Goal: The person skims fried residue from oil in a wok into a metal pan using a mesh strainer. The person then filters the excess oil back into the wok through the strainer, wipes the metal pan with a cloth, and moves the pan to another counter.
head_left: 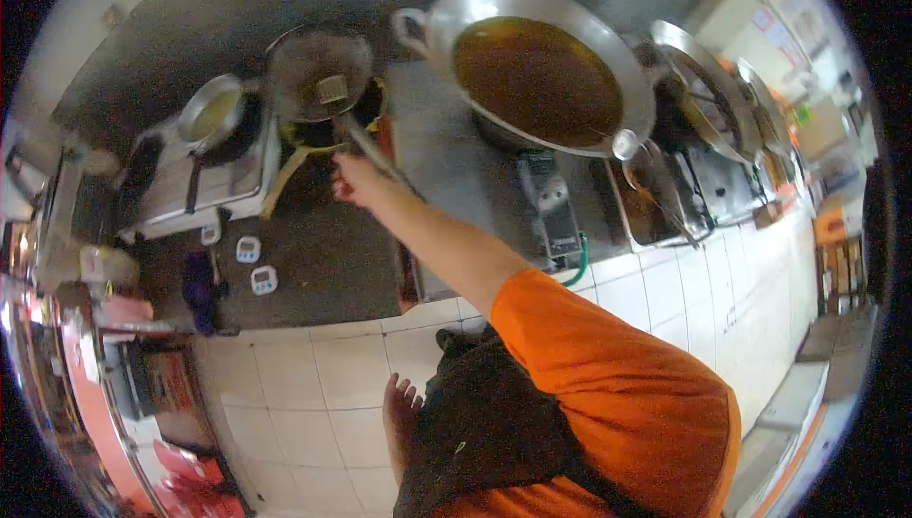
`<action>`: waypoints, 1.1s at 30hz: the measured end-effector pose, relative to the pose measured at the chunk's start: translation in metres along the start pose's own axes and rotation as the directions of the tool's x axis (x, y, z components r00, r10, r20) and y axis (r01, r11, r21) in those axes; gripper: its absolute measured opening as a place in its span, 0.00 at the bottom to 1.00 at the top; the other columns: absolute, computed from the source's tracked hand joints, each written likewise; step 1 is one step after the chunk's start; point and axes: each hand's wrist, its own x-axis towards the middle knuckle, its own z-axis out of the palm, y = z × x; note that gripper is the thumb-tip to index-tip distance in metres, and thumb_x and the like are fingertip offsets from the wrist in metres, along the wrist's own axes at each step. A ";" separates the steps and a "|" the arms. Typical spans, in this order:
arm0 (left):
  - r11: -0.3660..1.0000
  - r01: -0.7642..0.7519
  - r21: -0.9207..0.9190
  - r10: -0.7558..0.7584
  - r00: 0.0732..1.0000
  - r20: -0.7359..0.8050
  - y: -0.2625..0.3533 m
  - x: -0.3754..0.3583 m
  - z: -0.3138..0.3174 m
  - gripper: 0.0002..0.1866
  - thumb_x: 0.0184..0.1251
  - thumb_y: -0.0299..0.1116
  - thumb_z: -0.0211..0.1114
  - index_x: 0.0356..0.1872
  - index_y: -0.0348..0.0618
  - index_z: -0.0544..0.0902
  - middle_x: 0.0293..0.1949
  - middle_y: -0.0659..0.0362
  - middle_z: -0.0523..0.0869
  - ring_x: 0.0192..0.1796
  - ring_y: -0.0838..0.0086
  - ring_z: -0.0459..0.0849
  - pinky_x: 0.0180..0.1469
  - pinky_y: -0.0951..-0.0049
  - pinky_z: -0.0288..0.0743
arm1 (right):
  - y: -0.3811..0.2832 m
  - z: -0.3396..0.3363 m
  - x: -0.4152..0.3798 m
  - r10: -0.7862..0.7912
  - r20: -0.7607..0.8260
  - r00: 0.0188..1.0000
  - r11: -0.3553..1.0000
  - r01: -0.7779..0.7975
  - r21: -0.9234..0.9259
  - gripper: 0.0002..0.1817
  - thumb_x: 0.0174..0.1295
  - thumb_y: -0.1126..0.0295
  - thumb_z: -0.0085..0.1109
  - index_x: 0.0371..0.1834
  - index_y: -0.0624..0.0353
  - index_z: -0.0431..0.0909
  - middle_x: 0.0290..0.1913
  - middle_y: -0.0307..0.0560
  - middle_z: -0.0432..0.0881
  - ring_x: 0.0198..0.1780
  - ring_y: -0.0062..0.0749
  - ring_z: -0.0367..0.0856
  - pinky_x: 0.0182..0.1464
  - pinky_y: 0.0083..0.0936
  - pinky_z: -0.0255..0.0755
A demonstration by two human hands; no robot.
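My right hand [354, 181] reaches forward with its fingers curled closed, just below a round mesh strainer [318, 57] that rests over a dark pot. A slotted turner [332, 89] lies in the strainer, its metal handle slanting down past my hand. Beside my fingers runs a pale, wood-coloured handle [282, 179]. Exactly what the fingers grip is hidden. Down by the dark apron [484, 404], my left hand [403, 399] hangs with loosely spread fingers, holding nothing.
A large wok [446, 19] of brown oil stands right of the strainer, with more pans beyond. At left, a small pan [231, 124] sits on a white stove [157, 200]. Two white timers [248, 250] [263, 279] lie on the dark counter [323, 280].
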 end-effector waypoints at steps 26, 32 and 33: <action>0.646 -0.075 0.760 -0.412 0.803 0.430 -0.153 0.013 0.258 0.22 0.70 0.48 0.55 0.54 0.40 0.75 0.43 0.57 0.81 0.47 0.72 0.77 0.51 0.71 0.70 | -0.261 -0.597 -0.507 -0.898 -0.206 0.389 0.135 -0.202 -0.970 0.20 0.58 0.62 0.64 0.43 0.66 0.70 0.49 0.55 0.78 0.45 0.41 0.78 0.43 0.37 0.70; 0.595 -0.226 0.771 -0.411 0.739 0.534 -0.240 -0.015 0.359 0.19 0.71 0.42 0.55 0.56 0.40 0.75 0.47 0.57 0.81 0.49 0.74 0.77 0.53 0.73 0.69 | -0.249 -0.689 -0.486 -0.246 -0.412 0.877 0.878 0.021 -0.478 0.35 0.58 0.50 0.64 0.56 0.58 0.54 0.40 0.57 0.79 0.30 0.37 0.82 0.31 0.30 0.79; 0.566 -0.246 0.787 -0.416 0.739 0.530 -0.248 -0.025 0.381 0.19 0.72 0.42 0.55 0.56 0.40 0.74 0.47 0.58 0.81 0.50 0.74 0.77 0.53 0.74 0.69 | -0.248 -0.684 -0.489 -0.207 -0.340 0.917 0.927 0.073 -0.368 0.36 0.58 0.50 0.64 0.56 0.58 0.53 0.37 0.55 0.80 0.27 0.36 0.81 0.30 0.28 0.78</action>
